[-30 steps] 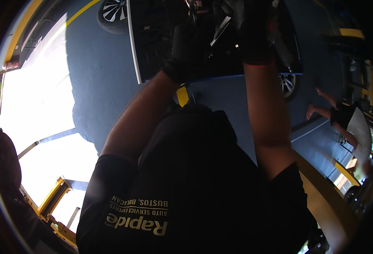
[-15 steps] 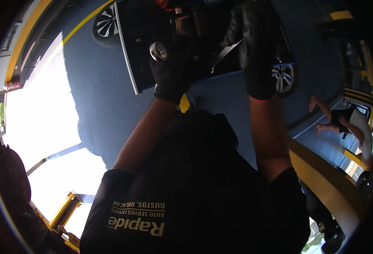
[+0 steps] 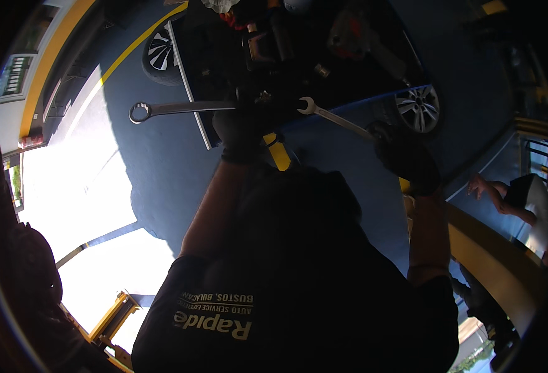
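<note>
My left hand [image 3: 239, 133], in a black glove, is closed around a combination wrench [image 3: 184, 108]. Its ring end sticks out to the left, past the pale edge of a dark tool cart [image 3: 193, 118]. To the right, my gloved right hand [image 3: 409, 160] grips the lower end of a second wrench [image 3: 342, 120], held slantwise. That wrench's open jaw points up and left, close to the left hand's fingers. Shadow hides the fingers of the left hand in part. Both wrenches are over the near side of the cart.
A grey and red power tool [image 3: 364, 45] lies on the cart, with a brown and black tool [image 3: 258, 45] left of it. Alloy wheels [image 3: 418, 110] stand beyond both sides. At the right, another person [image 3: 513, 199] is near a yellow post [image 3: 488, 252].
The left hand's wrench has turned from ring end up to lying sideways. My right hand has moved down and right from over the cart, bringing its wrench along.
</note>
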